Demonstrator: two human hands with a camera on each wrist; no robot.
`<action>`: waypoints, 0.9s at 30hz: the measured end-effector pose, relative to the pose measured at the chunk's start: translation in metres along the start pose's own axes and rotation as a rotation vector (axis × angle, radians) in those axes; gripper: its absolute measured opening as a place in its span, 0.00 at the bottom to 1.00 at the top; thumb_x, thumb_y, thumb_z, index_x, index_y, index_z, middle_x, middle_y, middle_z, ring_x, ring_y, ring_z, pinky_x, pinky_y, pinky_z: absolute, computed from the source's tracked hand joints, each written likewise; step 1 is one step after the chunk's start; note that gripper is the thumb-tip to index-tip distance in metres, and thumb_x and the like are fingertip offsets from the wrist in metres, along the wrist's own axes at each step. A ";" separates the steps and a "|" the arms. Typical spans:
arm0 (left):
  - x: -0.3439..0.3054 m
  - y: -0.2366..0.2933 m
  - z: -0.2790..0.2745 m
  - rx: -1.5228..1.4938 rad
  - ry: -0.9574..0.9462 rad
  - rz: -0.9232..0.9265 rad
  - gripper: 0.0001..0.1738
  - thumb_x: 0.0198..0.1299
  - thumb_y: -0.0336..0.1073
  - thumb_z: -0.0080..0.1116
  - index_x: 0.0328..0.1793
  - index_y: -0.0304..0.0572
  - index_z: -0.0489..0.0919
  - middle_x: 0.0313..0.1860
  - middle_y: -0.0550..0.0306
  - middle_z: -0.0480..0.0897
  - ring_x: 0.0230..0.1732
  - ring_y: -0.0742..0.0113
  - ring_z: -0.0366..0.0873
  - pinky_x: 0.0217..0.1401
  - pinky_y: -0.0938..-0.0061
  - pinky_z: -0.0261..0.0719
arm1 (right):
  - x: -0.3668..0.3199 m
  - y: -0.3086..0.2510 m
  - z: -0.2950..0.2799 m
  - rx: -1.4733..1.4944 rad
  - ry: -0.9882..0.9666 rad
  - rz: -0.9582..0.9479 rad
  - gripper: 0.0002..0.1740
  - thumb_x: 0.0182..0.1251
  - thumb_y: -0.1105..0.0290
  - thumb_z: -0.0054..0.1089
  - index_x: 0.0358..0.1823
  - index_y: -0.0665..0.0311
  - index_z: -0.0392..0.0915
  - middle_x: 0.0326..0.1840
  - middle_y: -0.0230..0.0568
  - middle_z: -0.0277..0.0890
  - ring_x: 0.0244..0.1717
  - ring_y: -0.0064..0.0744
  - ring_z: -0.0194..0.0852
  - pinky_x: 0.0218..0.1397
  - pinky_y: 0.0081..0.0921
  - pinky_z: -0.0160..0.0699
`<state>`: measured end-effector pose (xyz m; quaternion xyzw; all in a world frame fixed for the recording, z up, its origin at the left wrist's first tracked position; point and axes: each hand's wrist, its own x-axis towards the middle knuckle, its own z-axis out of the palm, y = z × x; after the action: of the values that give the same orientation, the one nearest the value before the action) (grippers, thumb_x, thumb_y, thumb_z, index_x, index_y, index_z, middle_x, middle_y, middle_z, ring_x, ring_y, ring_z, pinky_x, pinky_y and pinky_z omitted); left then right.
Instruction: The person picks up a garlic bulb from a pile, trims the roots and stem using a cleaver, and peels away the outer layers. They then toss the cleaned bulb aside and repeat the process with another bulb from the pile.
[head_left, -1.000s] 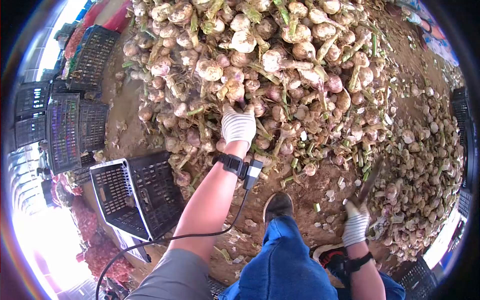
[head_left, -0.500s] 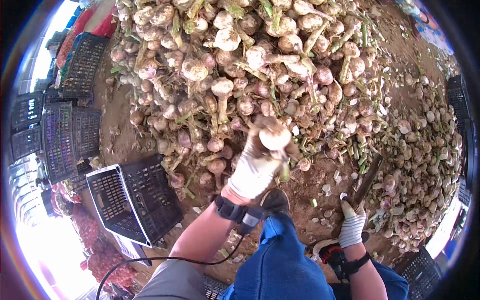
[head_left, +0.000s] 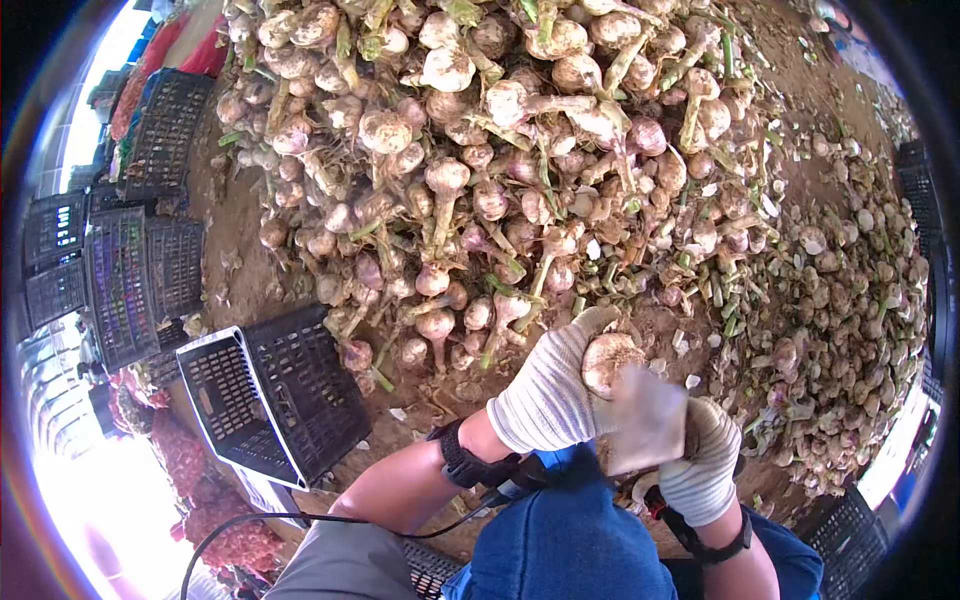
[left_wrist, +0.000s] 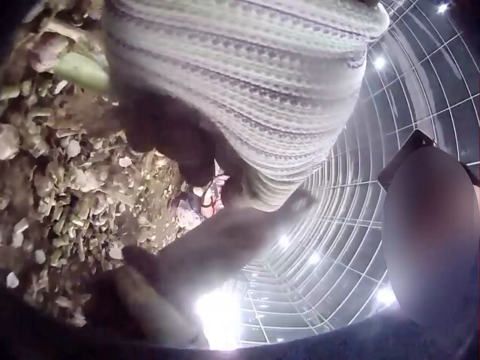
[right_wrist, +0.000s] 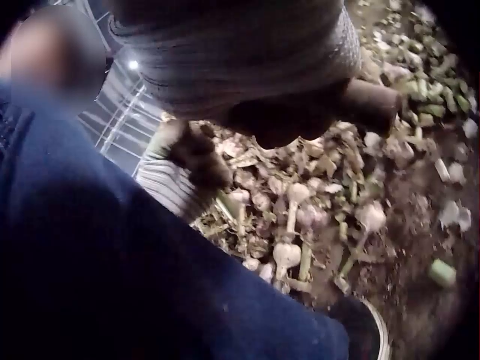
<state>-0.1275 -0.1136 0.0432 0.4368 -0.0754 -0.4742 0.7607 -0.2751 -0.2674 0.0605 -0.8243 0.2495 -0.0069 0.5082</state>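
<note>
My left hand (head_left: 548, 392), in a white striped glove, grips a garlic bulb (head_left: 610, 364) above my knee, with the bulb's root side turned up. The gloved right hand (head_left: 702, 455) holds a knife by its handle, most of which its fingers hide. Motion blurs the broad knife blade (head_left: 650, 420), which overlaps the lower edge of the bulb in the head view. In the left wrist view the left glove (left_wrist: 247, 82) fills the top, above a blurred blade (left_wrist: 217, 240). The right wrist view shows the right glove (right_wrist: 232, 60) close up, with the left glove (right_wrist: 174, 176) beyond it.
A large pile of garlic with stalks (head_left: 430, 130) lies ahead. Trimmed bulbs (head_left: 830, 330) are heaped at the right. A black crate (head_left: 300, 390) stands tipped at the left, with stacked crates (head_left: 120, 280) behind it. Stem pieces and skins litter the dirt floor.
My left hand has drawn a garlic bulb out of the pile, back and to the right towards the knife. My right hand has raised the knife and swung its blade leftwards to the bulb.
</note>
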 end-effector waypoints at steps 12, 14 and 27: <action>-0.005 -0.010 0.015 -0.420 0.104 -0.046 0.29 0.58 0.19 0.58 0.66 0.38 0.65 0.51 0.57 0.77 0.47 0.71 0.78 0.48 0.77 0.82 | 0.033 -0.046 -0.001 -0.458 -0.115 -0.351 0.13 0.43 0.66 0.65 0.17 0.58 0.67 0.15 0.41 0.63 0.16 0.47 0.65 0.20 0.41 0.63; -0.004 -0.008 0.016 -0.355 0.100 -0.031 0.30 0.58 0.19 0.58 0.67 0.39 0.64 0.49 0.58 0.77 0.46 0.71 0.77 0.47 0.78 0.81 | 0.038 -0.047 -0.003 -0.474 -0.150 -0.397 0.13 0.43 0.66 0.65 0.16 0.57 0.67 0.14 0.40 0.62 0.16 0.47 0.65 0.20 0.41 0.63; 0.006 0.019 0.015 0.560 -0.080 0.160 0.28 0.44 0.31 0.69 0.54 0.39 0.74 0.43 0.56 0.81 0.45 0.68 0.80 0.51 0.73 0.78 | 0.035 0.033 -0.002 -0.154 -0.019 -0.084 0.06 0.45 0.74 0.60 0.24 0.64 0.72 0.20 0.40 0.73 0.17 0.41 0.66 0.23 0.29 0.67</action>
<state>-0.1197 -0.1240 0.0645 0.6033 -0.2675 -0.3904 0.6419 -0.2584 -0.2952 0.0250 -0.8707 0.2097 -0.0014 0.4449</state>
